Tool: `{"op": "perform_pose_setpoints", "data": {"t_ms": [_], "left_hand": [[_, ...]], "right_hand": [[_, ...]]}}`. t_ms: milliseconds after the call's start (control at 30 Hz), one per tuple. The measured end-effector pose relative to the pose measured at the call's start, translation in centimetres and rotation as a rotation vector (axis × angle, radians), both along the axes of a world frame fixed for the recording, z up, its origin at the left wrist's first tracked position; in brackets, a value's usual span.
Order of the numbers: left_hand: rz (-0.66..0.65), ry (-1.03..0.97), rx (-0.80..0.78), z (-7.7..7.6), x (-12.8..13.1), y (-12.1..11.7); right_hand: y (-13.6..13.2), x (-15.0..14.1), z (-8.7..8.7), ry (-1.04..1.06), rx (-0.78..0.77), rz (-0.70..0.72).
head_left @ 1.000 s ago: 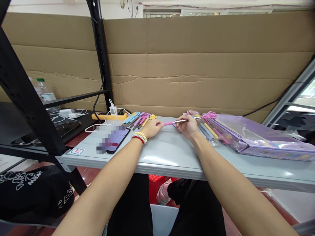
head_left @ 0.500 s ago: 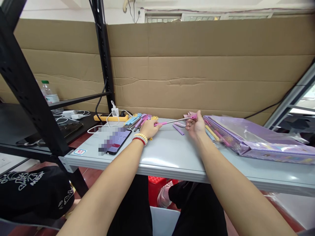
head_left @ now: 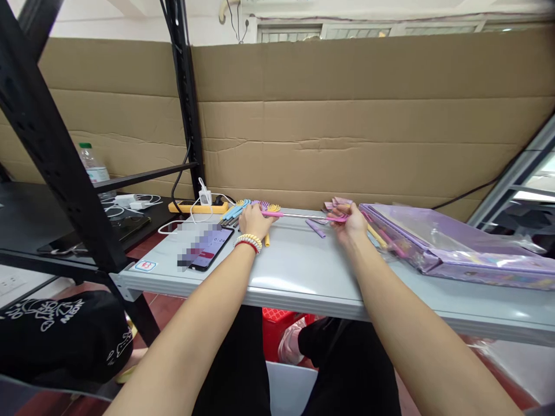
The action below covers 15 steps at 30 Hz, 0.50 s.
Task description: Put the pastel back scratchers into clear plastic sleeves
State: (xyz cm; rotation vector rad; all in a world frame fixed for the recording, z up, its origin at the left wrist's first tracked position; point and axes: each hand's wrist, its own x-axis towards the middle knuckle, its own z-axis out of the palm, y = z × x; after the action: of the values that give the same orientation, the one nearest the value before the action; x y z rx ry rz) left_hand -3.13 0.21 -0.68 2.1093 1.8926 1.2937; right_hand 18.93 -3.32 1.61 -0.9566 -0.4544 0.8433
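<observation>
My left hand [head_left: 251, 220] grips the pink handle of a telescopic back scratcher [head_left: 299, 215], whose thin metal rod stretches level across the grey table [head_left: 303, 271]. My right hand [head_left: 351, 221] is closed around its pink claw end. Behind the left hand lies a row of several coloured scratchers [head_left: 247, 209] in blue, purple, pink and yellow. A short purple handle piece [head_left: 315, 228] lies on the table between my hands.
A phone [head_left: 203, 245] lies at the table's left. A yellow power strip [head_left: 197, 206] with chargers sits behind it. Purple plastic packs [head_left: 451, 245] of scratchers cover the right side. A cardboard wall stands behind. A black shelf with a bottle [head_left: 93, 167] is at left.
The scratcher has been pulled out longer. My left hand slid left toward the row of scratchers, and my right hand shifted right along the rod onto the claw end.
</observation>
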Motion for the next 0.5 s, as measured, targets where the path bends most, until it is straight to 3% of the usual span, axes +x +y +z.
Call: {"op": "perform_pose_setpoints", "data": {"t_ms": [300,500], "left_hand": [[0.135,-0.248,0.145,-0.2,-0.1,0.8],[0.197,-0.286,0.026,0.0,-0.9,0.8]], "right_hand": [[0.0,-1.0,-1.0,-0.348,-0.214,0.223],[0.0,-1.0,-1.6,-0.450,-0.109,0.263]]}}
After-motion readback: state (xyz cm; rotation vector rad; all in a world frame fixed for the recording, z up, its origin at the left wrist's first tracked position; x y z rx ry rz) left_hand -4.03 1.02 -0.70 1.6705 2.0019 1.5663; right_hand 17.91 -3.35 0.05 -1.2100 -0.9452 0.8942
